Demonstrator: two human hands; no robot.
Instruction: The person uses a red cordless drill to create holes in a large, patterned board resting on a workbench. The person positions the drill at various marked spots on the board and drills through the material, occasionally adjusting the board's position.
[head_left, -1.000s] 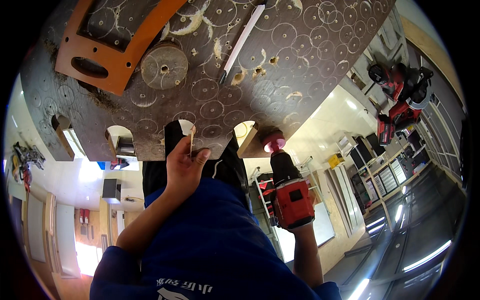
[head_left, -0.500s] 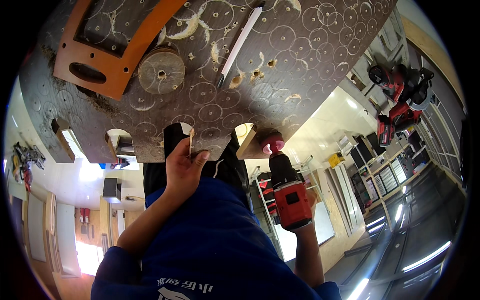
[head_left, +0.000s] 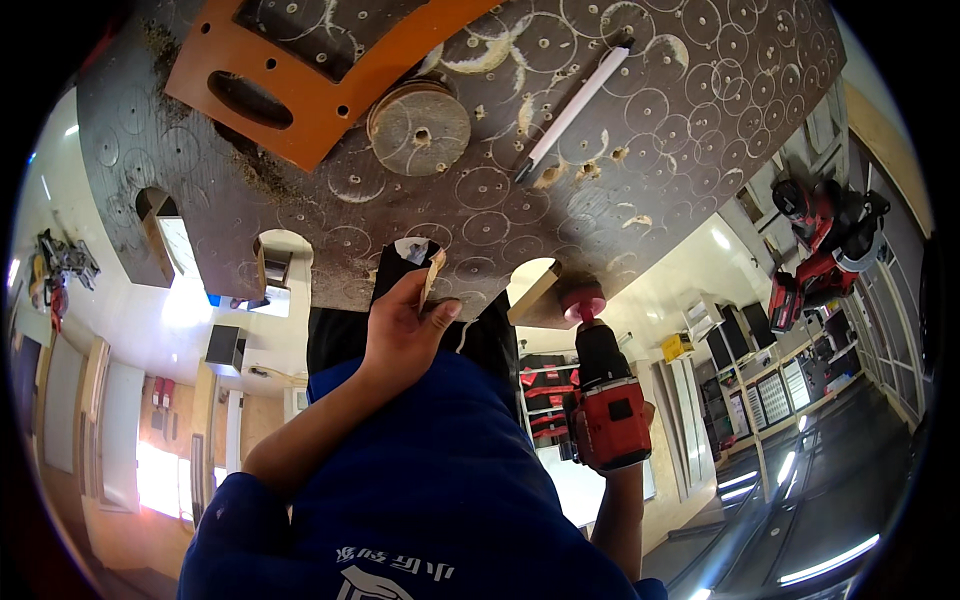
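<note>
The dark brown board in front of me bears many scribed circles, small holes and several cutouts along its near edge. My left hand grips the board at one cutout, fingers curled at the opening and thumb over the edge. In my right hand is a red and black cordless drill, which hides most of that hand. A pink-red hole saw in its chuck is up against the board's near edge, right of another cutout; whether it cuts in, I cannot tell.
On the board lie an orange template with cutouts, a stack of round wooden discs, a white marker pen and sawdust. Red power tools stand at the right. Shelving is beyond them.
The whole scene has shifted to the right and slightly up in the view. My left hand keeps its grip on the board, and the drill stays at the near edge.
</note>
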